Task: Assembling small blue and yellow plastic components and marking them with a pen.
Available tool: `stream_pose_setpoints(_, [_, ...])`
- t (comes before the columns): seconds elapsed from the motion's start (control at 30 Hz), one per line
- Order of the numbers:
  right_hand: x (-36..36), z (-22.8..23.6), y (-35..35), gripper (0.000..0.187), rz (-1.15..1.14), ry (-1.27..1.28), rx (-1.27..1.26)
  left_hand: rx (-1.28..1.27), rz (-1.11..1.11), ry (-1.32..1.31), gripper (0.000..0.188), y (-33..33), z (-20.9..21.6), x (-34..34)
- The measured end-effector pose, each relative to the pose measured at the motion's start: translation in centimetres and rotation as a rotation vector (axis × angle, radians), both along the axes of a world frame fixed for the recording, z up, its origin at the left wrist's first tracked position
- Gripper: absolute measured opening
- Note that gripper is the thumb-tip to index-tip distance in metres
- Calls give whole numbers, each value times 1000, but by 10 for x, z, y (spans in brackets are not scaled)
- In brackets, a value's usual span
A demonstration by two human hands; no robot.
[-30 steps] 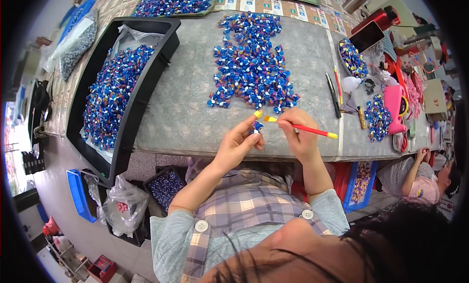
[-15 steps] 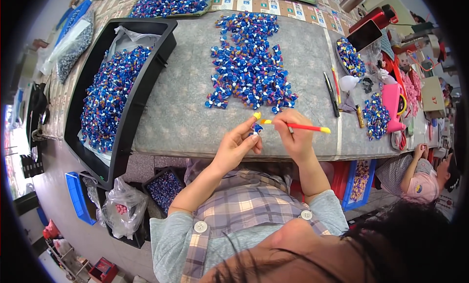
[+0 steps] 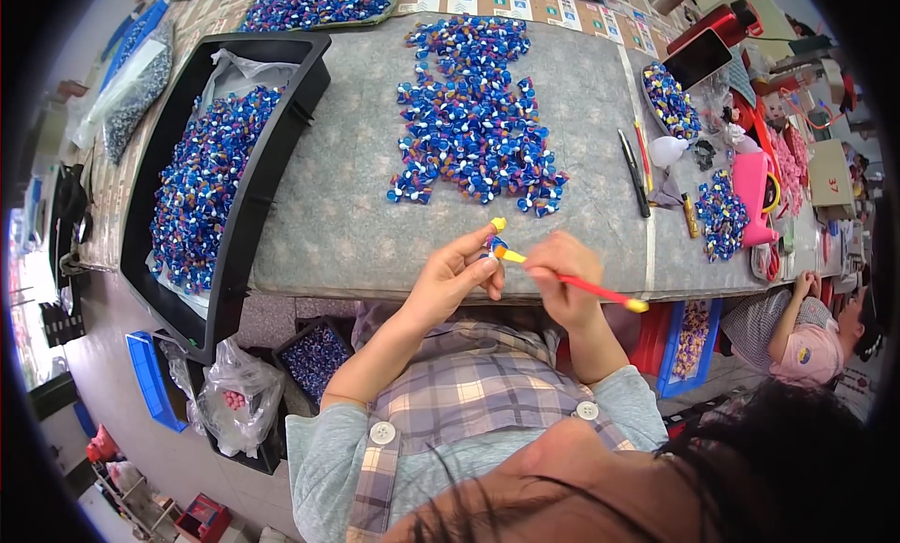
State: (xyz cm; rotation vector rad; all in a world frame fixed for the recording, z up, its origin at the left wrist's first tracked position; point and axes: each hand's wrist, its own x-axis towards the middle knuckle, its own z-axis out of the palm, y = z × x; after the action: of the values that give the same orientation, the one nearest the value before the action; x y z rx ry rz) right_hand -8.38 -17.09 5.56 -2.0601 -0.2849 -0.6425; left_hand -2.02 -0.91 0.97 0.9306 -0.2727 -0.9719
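My left hand (image 3: 448, 279) pinches a small blue-and-white piece (image 3: 491, 250) between thumb and fingers, just off the table's near edge. Something yellow (image 3: 499, 224) covers the tip of that hand's index finger; I cannot tell whether it is a cover or a coating. Closed around a slim red brush (image 3: 605, 293) with yellow ends is my right hand (image 3: 566, 273). The brush's tip meets the small piece or lies very close to it. Beyond both hands, a heap of similar blue, white and amber pieces (image 3: 478, 117) spreads over the grey table cover (image 3: 342, 168).
At left stands a black bin (image 3: 246, 182) full of the same pieces. On the right lie a dark pen (image 3: 633, 173), a second brush (image 3: 644, 154), a phone (image 3: 698, 60), a pink holder (image 3: 750, 196) and a small pile of pieces (image 3: 722, 215). Another person (image 3: 806, 342) sits at far right.
The brush tip has moved down and left onto or against the small piece, and its far end has dropped. My view has shifted slightly.
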Motion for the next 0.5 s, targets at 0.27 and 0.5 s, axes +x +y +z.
stream_pose_setpoints(0.27, [-4,-19,-70,4,-540,42,-164,-7,121,41,44,10,-11,7])
stream_pose_setpoints(0.5, [-24,-39,-94,17,-695,217,-635,-155,152,277,35,12,-11,23])
